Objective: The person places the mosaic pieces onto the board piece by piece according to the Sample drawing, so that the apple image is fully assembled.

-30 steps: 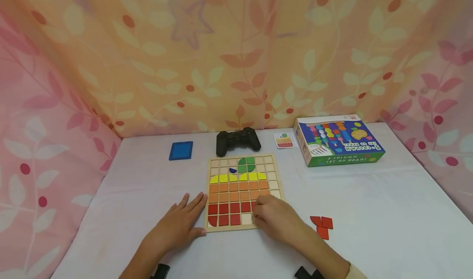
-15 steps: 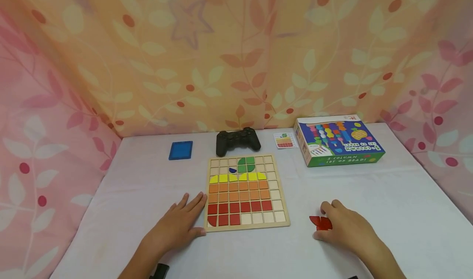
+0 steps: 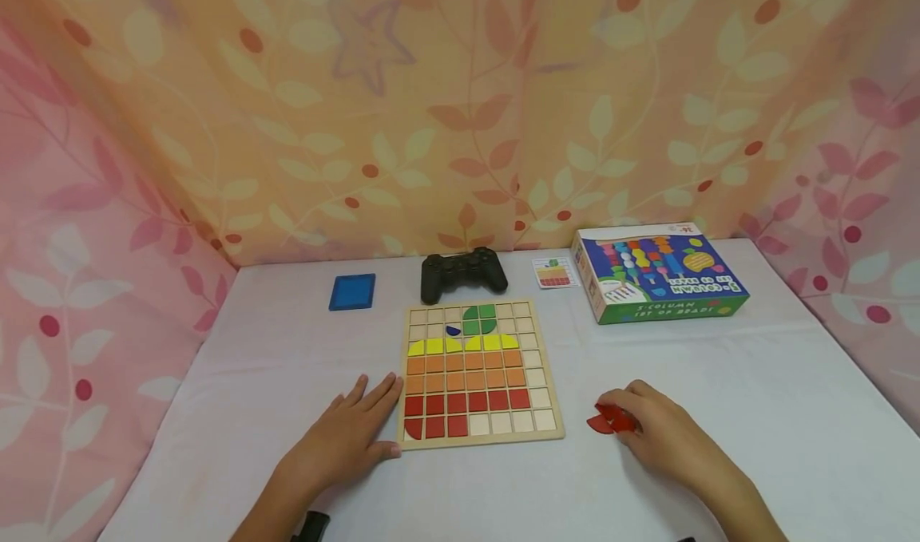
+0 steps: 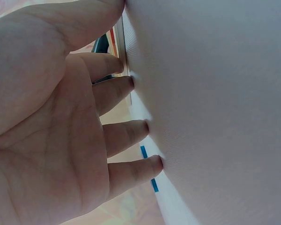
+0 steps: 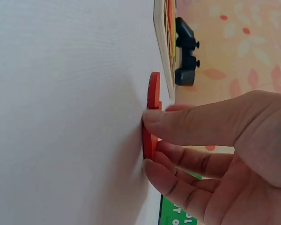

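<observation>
My left hand [image 3: 345,430] lies spread on the white cloth, its fingertips and thumb at the left edge of a wooden grid board [image 3: 559,402]. Green, blue, yellow, orange and red tiles fill many of the board's squares; pale squares show at the right and bottom. Right of the board, my right hand [image 3: 668,434] pinches red tiles [image 3: 621,421] between thumb and fingers, low over the cloth. One rounded red tile [image 3: 600,424] pokes out on the left. In the right wrist view the thumb presses on the red tiles [image 5: 153,91]; fingers partly hide them.
Behind the board sits a black game controller [image 3: 462,274], with a blue square tray [image 3: 352,292] to its left. A small pattern card [image 3: 554,273] and a colourful bead-set box [image 3: 661,274] stand at the back right. Floral curtains [image 3: 460,111] surround the table.
My right hand has left the board's lower right, reached the loose red tiles and drawn them slightly left and up. A red tile now shows at the second-lowest row's right. The left hand stays put.
</observation>
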Demonstrator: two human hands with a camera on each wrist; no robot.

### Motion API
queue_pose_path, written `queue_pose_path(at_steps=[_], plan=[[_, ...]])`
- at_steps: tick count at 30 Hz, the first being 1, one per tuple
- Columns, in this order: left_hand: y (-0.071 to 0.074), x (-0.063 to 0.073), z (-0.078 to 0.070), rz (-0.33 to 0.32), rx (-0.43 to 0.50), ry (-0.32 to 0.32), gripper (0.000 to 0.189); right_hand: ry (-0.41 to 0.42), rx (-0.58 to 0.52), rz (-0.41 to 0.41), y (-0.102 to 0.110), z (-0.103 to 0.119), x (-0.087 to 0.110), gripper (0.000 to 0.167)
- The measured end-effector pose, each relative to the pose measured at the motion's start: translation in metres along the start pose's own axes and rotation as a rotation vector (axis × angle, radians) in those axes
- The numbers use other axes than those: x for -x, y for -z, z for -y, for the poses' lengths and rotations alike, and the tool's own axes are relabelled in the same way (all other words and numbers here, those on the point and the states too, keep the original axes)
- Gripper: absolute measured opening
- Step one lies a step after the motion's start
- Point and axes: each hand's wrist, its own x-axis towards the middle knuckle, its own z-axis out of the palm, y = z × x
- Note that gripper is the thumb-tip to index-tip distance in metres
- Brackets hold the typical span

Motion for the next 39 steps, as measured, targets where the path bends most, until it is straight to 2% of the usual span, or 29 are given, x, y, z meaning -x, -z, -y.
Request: queue_pose_path(at_steps=[7, 14, 17, 24, 30, 33, 36, 39], plan=[[0.0, 0.0, 0.0, 0.003, 0.002, 0.004, 0.093, 0.004, -0.025, -0.01, 0.003, 0.004, -0.007, 0.043], [0.0, 0.001, 0.0, 0.011, 0.01, 0.011, 0.093, 0.064, -0.034, 0.028, 0.003, 0.023, -0.02, 0.035], [0.0, 0.0, 0.0, 0.012, 0.009, 0.013, 0.093, 0.14, -0.025, 0.042, 0.0, 0.034, -0.028, 0.029], [0.0, 0.0, -0.001, 0.009, 0.012, 0.016, 0.094, 0.375, -0.01, 0.065, -0.013, 0.066, -0.046, 0.021], [0.001, 0.001, -0.001, 0.009, 0.011, 0.018, 0.093, 0.512, -0.005, 0.108, -0.034, 0.099, -0.062, 0.014], [0.001, 0.001, -0.001, 0.01, 0.01, 0.018, 0.094, 0.587, 0.004, 0.089, -0.045, 0.111, -0.067, 0.013], [0.002, 0.002, -0.001, 0.012, 0.019, 0.01, 0.093, 0.629, 0.02, 0.051, -0.054, 0.121, -0.07, 0.013], [0.002, 0.003, -0.001, 0.015, 0.024, 0.006, 0.092, 0.636, 0.057, 0.021, -0.06, 0.127, -0.07, 0.014]])
